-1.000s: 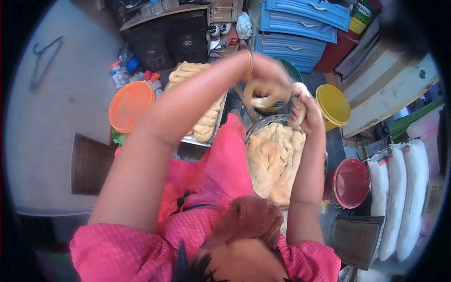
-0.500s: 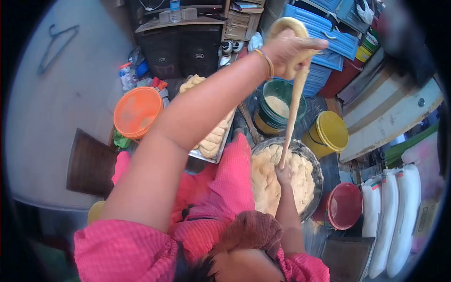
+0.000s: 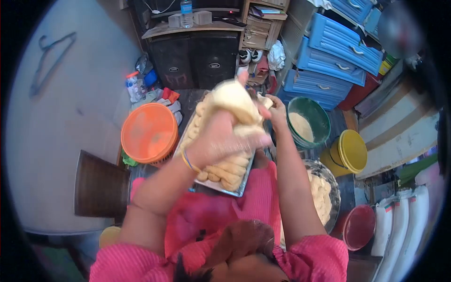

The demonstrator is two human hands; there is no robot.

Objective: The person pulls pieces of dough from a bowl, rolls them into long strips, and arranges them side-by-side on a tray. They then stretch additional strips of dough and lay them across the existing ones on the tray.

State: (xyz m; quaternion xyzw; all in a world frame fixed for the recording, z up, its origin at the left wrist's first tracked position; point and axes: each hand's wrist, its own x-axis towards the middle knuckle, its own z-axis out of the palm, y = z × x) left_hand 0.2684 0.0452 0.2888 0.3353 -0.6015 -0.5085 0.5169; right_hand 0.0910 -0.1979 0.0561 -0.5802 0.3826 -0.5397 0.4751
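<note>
A thick, pale loop of dough (image 3: 233, 99) hangs over my left hand (image 3: 221, 138), which is closed around it and slightly blurred. My right hand (image 3: 278, 113) pinches the dough's other end, just right of the loop. Both hands are above a metal tray (image 3: 241, 188) filled with rows of shaped dough pieces (image 3: 229, 170), and the left hand hides part of these. To the right, partly behind my right forearm, a large mass of dough (image 3: 320, 195) fills a round basin (image 3: 334, 199).
An orange bucket (image 3: 149, 133) stands left of the tray. At right are a green bucket (image 3: 322, 117) with pale powder inside, a yellow lidded bucket (image 3: 352, 151) and a red bucket (image 3: 359, 227). Blue drawers (image 3: 324, 87) and dark cabinets (image 3: 192, 61) stand behind.
Both hands have moved left and over the tray. My right hand has left the basin's dough, and the long stretched strand is now gathered between my hands. The view has shifted too.
</note>
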